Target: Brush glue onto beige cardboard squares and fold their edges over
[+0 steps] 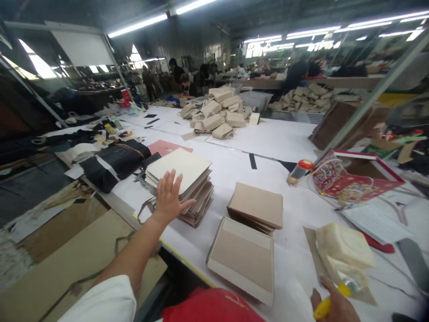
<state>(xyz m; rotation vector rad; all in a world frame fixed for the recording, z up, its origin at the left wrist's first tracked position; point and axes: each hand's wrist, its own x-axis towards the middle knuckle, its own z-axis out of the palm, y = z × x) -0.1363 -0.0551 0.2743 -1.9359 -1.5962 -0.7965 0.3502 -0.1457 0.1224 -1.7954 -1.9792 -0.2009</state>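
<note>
My left hand [169, 197] is open, fingers spread, reaching onto the near edge of a tall stack of flat paper bags [182, 179] topped by a pale sheet. My right hand [331, 304] is closed round a yellow-handled tool [326, 304] at the bottom right, its tip resting on a yellowish block [345, 248] that lies on a brown card. Between the hands lie a single flat brown bag [243, 257] with a pale border and a smaller stack of brown bags [257, 206].
The white worktable [284, 143] stretches back to a heap of folded bags [216, 112]. A black bag [112, 163] lies at the left edge. A red-capped bottle [299, 171], a patterned red box [348, 176] and papers lie right. People work far behind.
</note>
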